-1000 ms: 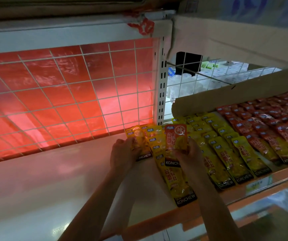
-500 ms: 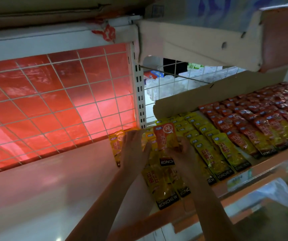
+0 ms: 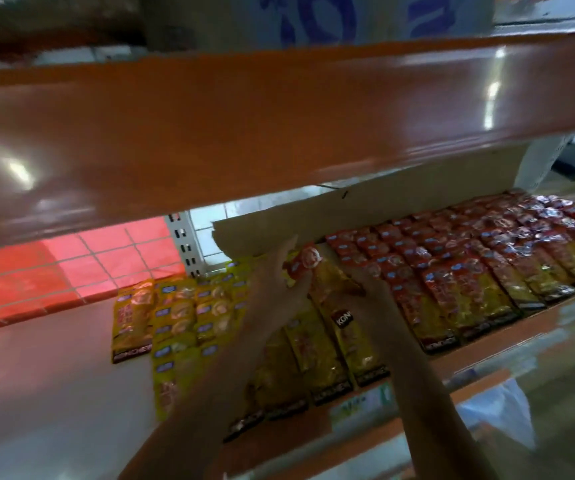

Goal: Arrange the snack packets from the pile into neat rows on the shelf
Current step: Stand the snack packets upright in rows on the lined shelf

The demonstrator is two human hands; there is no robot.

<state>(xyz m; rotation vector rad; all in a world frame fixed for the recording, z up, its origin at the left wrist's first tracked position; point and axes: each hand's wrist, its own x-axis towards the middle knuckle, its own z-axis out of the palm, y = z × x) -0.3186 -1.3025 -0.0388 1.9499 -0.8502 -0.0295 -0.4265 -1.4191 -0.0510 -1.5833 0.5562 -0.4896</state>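
Head view shows both forearms reaching over the shelf (image 3: 54, 368) edge. The left hand (image 3: 279, 289) and right hand (image 3: 371, 296) together grip one red-topped snack packet (image 3: 317, 271), held between them just above the yellow rows (image 3: 189, 317). It looks light, thin, floppy and slick, so pinching its sealed ends seems safest. Farther right lie the red rows (image 3: 469, 265), backed by cardboard (image 3: 383, 206).

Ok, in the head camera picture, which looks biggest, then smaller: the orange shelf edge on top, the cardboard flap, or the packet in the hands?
1. Orange shelf edge, though it is nearest the camera.
2. Cardboard flap.
3. Red-topped packet.
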